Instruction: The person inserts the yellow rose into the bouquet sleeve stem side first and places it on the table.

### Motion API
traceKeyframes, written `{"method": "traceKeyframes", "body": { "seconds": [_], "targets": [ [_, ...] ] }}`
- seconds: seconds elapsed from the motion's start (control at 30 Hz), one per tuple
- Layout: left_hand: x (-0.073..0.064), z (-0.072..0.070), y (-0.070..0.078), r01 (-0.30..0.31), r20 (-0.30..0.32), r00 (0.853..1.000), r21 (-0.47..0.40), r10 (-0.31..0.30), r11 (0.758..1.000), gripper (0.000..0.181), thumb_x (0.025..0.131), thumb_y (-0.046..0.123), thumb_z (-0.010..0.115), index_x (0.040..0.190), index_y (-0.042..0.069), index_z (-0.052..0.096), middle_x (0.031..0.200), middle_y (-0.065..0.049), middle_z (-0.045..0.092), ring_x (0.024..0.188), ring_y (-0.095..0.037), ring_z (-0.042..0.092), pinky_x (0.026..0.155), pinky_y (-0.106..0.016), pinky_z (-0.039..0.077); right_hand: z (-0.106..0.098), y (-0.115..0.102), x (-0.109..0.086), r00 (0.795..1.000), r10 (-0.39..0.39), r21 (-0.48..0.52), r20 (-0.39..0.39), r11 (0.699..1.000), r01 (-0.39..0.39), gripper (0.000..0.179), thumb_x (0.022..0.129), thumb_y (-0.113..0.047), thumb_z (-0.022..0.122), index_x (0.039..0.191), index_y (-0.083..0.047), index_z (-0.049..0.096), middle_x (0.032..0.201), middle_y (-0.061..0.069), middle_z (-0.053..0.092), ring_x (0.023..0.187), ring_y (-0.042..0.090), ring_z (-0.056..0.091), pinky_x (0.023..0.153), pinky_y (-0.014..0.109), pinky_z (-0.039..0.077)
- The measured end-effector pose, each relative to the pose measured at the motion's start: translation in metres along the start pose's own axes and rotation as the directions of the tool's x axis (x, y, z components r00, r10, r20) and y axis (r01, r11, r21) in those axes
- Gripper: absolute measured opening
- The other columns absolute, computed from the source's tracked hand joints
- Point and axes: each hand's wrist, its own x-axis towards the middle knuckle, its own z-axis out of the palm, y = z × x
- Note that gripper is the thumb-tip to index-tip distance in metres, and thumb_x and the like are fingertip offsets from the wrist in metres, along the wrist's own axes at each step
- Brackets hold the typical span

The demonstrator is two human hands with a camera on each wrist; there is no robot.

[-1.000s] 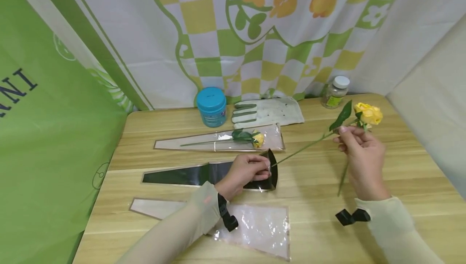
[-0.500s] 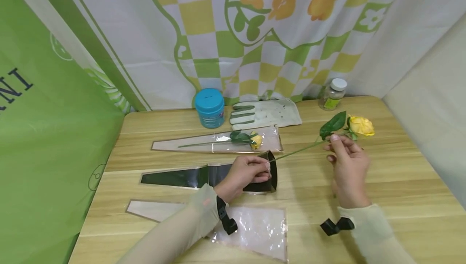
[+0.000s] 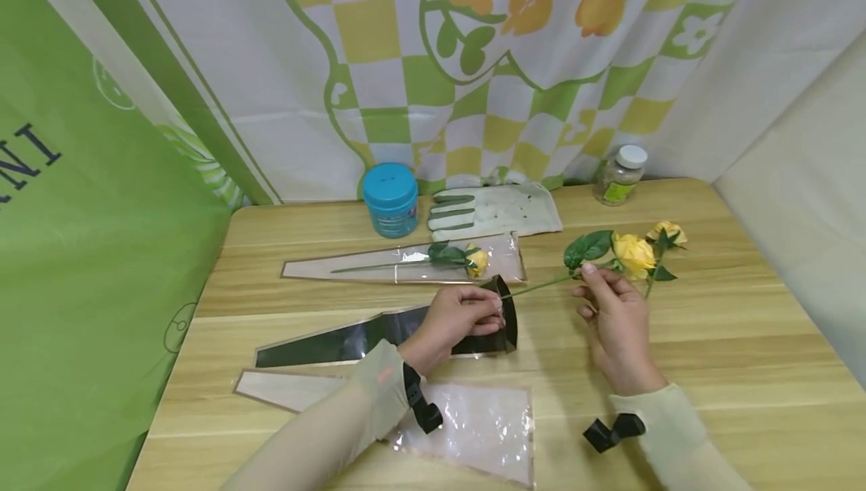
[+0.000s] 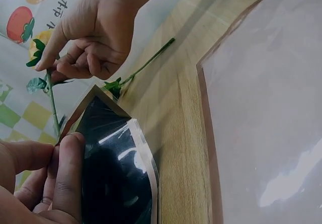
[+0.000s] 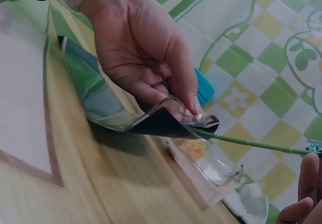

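My left hand [image 3: 460, 325] pinches the mouth edge of a black flower sleeve [image 3: 318, 344], which bulges open toward the right. The sleeve's narrow tail points left on the table. My right hand [image 3: 619, 333] holds a yellow rose [image 3: 634, 254] by its stem, just below the bloom and a green leaf [image 3: 588, 248]. The green stem [image 5: 251, 144] runs left into the sleeve's mouth, and its lower end is hidden inside. In the left wrist view, the left fingers [image 4: 68, 178] grip the rim right where the stem enters.
Behind the right hand lies another yellow rose [image 3: 666, 234]. A pale pink sleeve [image 3: 307, 269] with a rose [image 3: 476, 261] on it lies farther back; another pale sleeve [image 3: 480, 431] is nearer. A blue tub [image 3: 391, 201], work glove [image 3: 514, 209] and white-capped jar [image 3: 620, 177] line the back.
My right hand has moved left, sliding the rose stem deeper into the black sleeve. The sleeve's tail has swung slightly toward me. The rose on the table behind the hand now shows its bloom.
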Motion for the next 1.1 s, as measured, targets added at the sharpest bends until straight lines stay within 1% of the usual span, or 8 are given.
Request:
{"method": "traceKeyframes", "body": {
  "seconds": [0.2,0.4,0.53,0.7,0.8,0.87,0.97,1.1],
  "targets": [
    [0.000,0.000,0.000,-0.008,-0.011,1.000,0.018,0.008,1.000,0.012,0.094,-0.003,0.069,0.104,-0.005,0.074,0.092,-0.018,0.073,0.078,-0.023,0.074,0.076,-0.032,0.064,0.002,0.002,-0.005,1.000,-0.013,-0.046,-0.005,0.999,0.013,0.026,0.089,-0.019,0.081,0.087,-0.006,0.058,0.086,0.002,0.070,0.066,0.013,0.062,0.048,0.018,0.045],
    [-0.001,0.003,0.002,-0.025,0.007,1.000,0.100,0.024,0.995,0.010,0.094,-0.001,0.070,0.103,-0.003,0.075,0.092,-0.016,0.074,0.079,-0.022,0.074,0.075,-0.032,0.064,0.004,0.012,-0.010,1.000,0.002,-0.112,-0.030,0.994,-0.005,0.033,0.089,-0.023,0.081,0.092,-0.003,0.055,0.080,0.001,0.067,0.064,0.012,0.061,0.048,0.019,0.045],
    [-0.001,0.005,0.003,-0.046,0.011,0.999,0.159,0.045,0.986,0.009,0.094,0.001,0.071,0.102,-0.002,0.075,0.090,-0.014,0.074,0.078,-0.021,0.073,0.073,-0.032,0.064,0.003,0.016,-0.011,0.999,0.017,-0.102,-0.032,0.995,-0.020,0.034,0.089,-0.024,0.081,0.096,-0.003,0.056,0.081,0.001,0.068,0.064,0.011,0.061,0.048,0.018,0.045],
    [0.000,0.004,0.005,-0.061,0.012,0.998,0.204,0.060,0.977,0.009,0.094,0.002,0.071,0.101,-0.001,0.075,0.090,-0.012,0.074,0.079,-0.020,0.073,0.072,-0.032,0.064,0.001,0.017,-0.013,1.000,-0.017,-0.080,0.009,0.997,0.017,0.024,0.094,-0.025,0.075,0.102,-0.004,0.067,0.086,0.001,0.068,0.065,0.011,0.060,0.051,0.017,0.048],
    [0.000,0.002,0.008,-0.070,0.015,0.998,0.219,0.069,0.973,0.009,0.095,0.002,0.071,0.102,-0.001,0.075,0.091,-0.012,0.074,0.079,-0.021,0.073,0.072,-0.032,0.064,0.001,0.019,-0.016,0.999,-0.032,-0.091,0.026,0.995,0.035,0.020,0.095,-0.025,0.073,0.100,-0.006,0.073,0.086,0.001,0.068,0.064,0.010,0.059,0.052,0.017,0.049],
    [-0.001,0.001,0.010,-0.072,0.022,0.997,0.218,0.069,0.973,0.009,0.095,0.002,0.070,0.102,-0.001,0.075,0.092,-0.013,0.074,0.080,-0.021,0.073,0.073,-0.033,0.064,0.001,0.021,-0.018,0.999,-0.025,-0.116,0.040,0.993,0.029,0.016,0.095,-0.024,0.073,0.097,-0.008,0.073,0.087,0.001,0.070,0.063,0.009,0.059,0.052,0.017,0.048],
    [-0.001,0.001,0.012,-0.074,0.029,0.997,0.220,0.069,0.973,0.010,0.095,0.002,0.070,0.103,0.000,0.075,0.093,-0.014,0.074,0.080,-0.022,0.073,0.073,-0.033,0.064,0.001,0.026,-0.021,0.998,0.007,-0.160,0.070,0.987,0.004,0.015,0.096,-0.024,0.073,0.096,-0.010,0.070,0.089,-0.001,0.072,0.063,0.009,0.058,0.053,0.017,0.048],
    [-0.002,0.002,0.014,-0.071,0.031,0.997,0.218,0.066,0.973,0.010,0.095,0.003,0.070,0.103,-0.001,0.075,0.093,-0.015,0.074,0.079,-0.022,0.073,0.073,-0.033,0.064,-0.001,0.030,-0.023,0.996,0.019,-0.207,0.092,0.978,0.000,0.016,0.097,-0.026,0.072,0.101,-0.011,0.069,0.090,-0.003,0.071,0.065,0.009,0.059,0.054,0.018,0.048]
  ]
}}
